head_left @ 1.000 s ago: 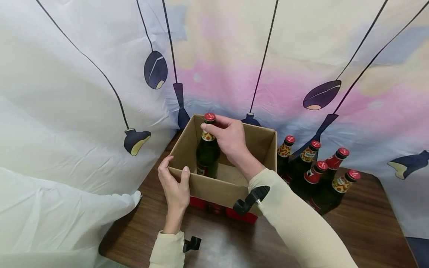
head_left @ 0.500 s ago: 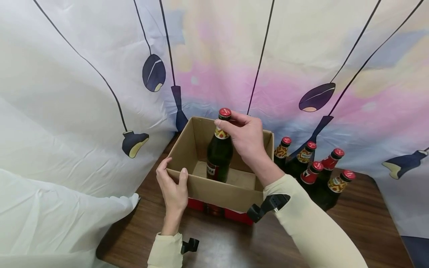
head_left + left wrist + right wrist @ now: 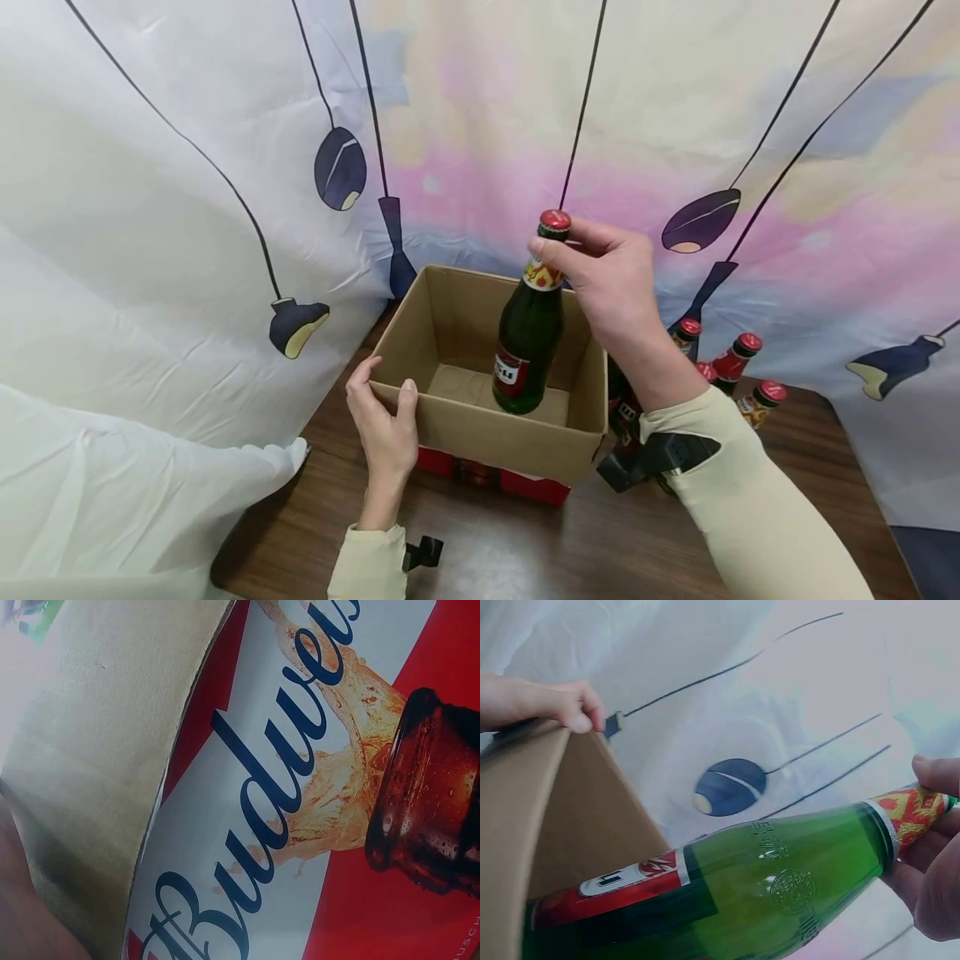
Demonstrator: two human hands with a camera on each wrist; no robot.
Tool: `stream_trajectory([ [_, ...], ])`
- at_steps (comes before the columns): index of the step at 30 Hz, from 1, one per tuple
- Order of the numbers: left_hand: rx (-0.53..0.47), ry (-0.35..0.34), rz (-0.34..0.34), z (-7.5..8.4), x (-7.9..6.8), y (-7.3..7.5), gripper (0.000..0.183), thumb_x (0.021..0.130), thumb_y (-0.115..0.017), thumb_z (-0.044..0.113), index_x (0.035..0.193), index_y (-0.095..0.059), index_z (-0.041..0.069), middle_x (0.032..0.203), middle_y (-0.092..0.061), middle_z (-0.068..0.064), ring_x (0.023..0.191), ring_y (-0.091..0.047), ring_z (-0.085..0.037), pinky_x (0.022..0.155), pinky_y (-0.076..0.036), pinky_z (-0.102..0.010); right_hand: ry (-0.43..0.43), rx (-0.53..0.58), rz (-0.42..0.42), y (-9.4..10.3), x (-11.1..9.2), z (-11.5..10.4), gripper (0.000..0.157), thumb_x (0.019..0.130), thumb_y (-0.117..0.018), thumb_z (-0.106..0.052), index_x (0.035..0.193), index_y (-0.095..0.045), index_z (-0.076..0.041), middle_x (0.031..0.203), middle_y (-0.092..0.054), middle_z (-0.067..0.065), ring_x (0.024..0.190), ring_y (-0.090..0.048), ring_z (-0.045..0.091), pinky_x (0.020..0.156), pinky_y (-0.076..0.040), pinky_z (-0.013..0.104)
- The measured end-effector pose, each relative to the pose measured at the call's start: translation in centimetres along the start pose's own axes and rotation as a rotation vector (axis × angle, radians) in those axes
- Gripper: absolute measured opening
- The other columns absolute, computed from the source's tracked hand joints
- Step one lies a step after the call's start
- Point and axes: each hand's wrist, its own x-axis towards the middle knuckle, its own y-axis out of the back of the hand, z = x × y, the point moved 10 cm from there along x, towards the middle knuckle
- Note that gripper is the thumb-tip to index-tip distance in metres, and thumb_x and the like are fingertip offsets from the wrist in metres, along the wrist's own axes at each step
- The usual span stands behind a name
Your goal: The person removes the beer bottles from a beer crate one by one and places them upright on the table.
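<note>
My right hand (image 3: 618, 279) pinches a green glass beer bottle (image 3: 529, 333) by its neck, just under the red cap. The bottle tilts slightly, its base still below the rim of an open cardboard box (image 3: 487, 427). In the right wrist view the bottle (image 3: 795, 877) fills the lower part, with its neck between thumb and fingers. My left hand (image 3: 386, 429) grips the box's near left corner, thumb on the front wall's edge. The left wrist view shows the box's printed red and white side (image 3: 300, 787) close up. Inside the box the bare cardboard floor shows.
Several capped green bottles (image 3: 731, 362) stand on the wooden table (image 3: 825, 483) right of the box, partly hidden by my right arm. A patterned curtain (image 3: 480, 108) hangs behind, and white cloth (image 3: 150, 492) drapes at the left.
My right hand has lifted the bottle up and to the right inside the box, and its base has risen off the box floor. My left hand keeps its grip on the box corner.
</note>
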Motion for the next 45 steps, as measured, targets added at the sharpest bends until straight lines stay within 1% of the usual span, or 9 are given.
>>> stream_trajectory([
  [5,-0.005,0.002,-0.005,0.0,0.0,-0.2,0.060,0.093,-0.062,0.028,0.144,-0.046,0.000,0.147,-0.048,-0.022,0.140,-0.040,-0.037,0.116,-0.027,-0.054,0.022,0.009,0.040,2.4,0.3,-2.1,0.037,0.089,-0.086,-0.023,0.122,-0.080,-0.009,0.107,-0.077,0.004,0.101,-0.068,0.020,0.089,-0.056,0.027],
  [9,-0.011,0.004,-0.009,0.0,-0.1,-0.3,0.060,0.094,-0.062,0.026,0.145,-0.046,0.000,0.148,-0.047,-0.021,0.140,-0.040,-0.036,0.116,-0.027,-0.055,0.042,0.085,0.065,4.2,0.6,-3.8,0.034,0.085,-0.088,-0.018,0.117,-0.082,-0.006,0.110,-0.076,0.006,0.099,-0.069,0.020,0.085,-0.059,0.025],
  [14,-0.001,0.002,-0.001,0.0,-0.1,-0.1,0.060,0.094,-0.062,0.026,0.144,-0.046,-0.001,0.148,-0.047,-0.022,0.140,-0.040,-0.037,0.116,-0.027,-0.054,0.111,0.180,0.078,5.8,0.9,-6.0,0.028,0.084,-0.087,-0.009,0.110,-0.083,-0.002,0.110,-0.073,0.008,0.090,-0.072,0.019,0.077,-0.061,0.024],
  [16,0.003,0.001,0.006,0.0,-0.1,0.2,0.059,0.094,-0.062,0.025,0.144,-0.046,-0.001,0.147,-0.047,-0.023,0.140,-0.040,-0.037,0.116,-0.026,-0.054,0.129,0.190,0.086,6.4,1.0,-6.6,0.026,0.083,-0.087,-0.009,0.108,-0.083,-0.003,0.105,-0.073,0.008,0.082,-0.071,0.017,0.069,-0.056,0.021],
  [20,0.005,-0.006,0.007,-0.1,0.0,0.4,0.059,0.094,-0.060,0.026,0.144,-0.046,-0.002,0.146,-0.047,-0.026,0.139,-0.039,-0.038,0.116,-0.026,-0.054,0.152,0.220,0.110,7.6,1.2,-7.4,0.024,0.082,-0.088,-0.009,0.105,-0.083,-0.003,0.098,-0.076,0.007,0.077,-0.072,0.018,0.066,-0.056,0.021],
  [24,-0.001,-0.007,0.001,-0.1,0.0,0.5,0.060,0.094,-0.060,0.026,0.144,-0.045,-0.003,0.148,-0.047,-0.025,0.140,-0.038,-0.038,0.115,-0.025,-0.055,0.180,0.258,0.143,9.3,1.2,-8.3,0.030,0.080,-0.090,-0.007,0.108,-0.082,0.001,0.102,-0.076,0.010,0.087,-0.073,0.021,0.075,-0.062,0.026],
  [28,-0.010,-0.004,0.011,-0.1,0.1,0.7,0.061,0.093,-0.060,0.027,0.144,-0.045,-0.004,0.148,-0.047,-0.025,0.140,-0.038,-0.037,0.115,-0.025,-0.055,0.189,0.251,0.180,10.9,1.1,-8.8,0.035,0.078,-0.092,-0.008,0.110,-0.082,0.002,0.110,-0.073,0.011,0.092,-0.071,0.023,0.075,-0.062,0.025],
  [35,-0.004,-0.012,0.016,-0.1,0.4,1.1,0.061,0.094,-0.059,0.028,0.144,-0.045,-0.004,0.148,-0.047,-0.025,0.140,-0.039,-0.036,0.116,-0.025,-0.051,0.164,0.220,0.239,13.2,0.5,-8.3,0.032,0.075,-0.092,-0.003,0.105,-0.083,0.002,0.113,-0.074,0.007,0.099,-0.069,0.021,0.070,-0.061,0.024],
  [45,-0.005,-0.015,0.052,-0.4,0.7,2.1,0.060,0.091,-0.060,0.023,0.143,-0.046,-0.004,0.145,-0.048,-0.026,0.136,-0.041,-0.036,0.113,-0.027,-0.042,0.033,0.177,0.225,13.9,-0.5,-3.7,0.036,0.075,-0.094,-0.010,0.109,-0.084,-0.005,0.111,-0.074,0.005,0.100,-0.069,0.019,0.072,-0.062,0.023],
])
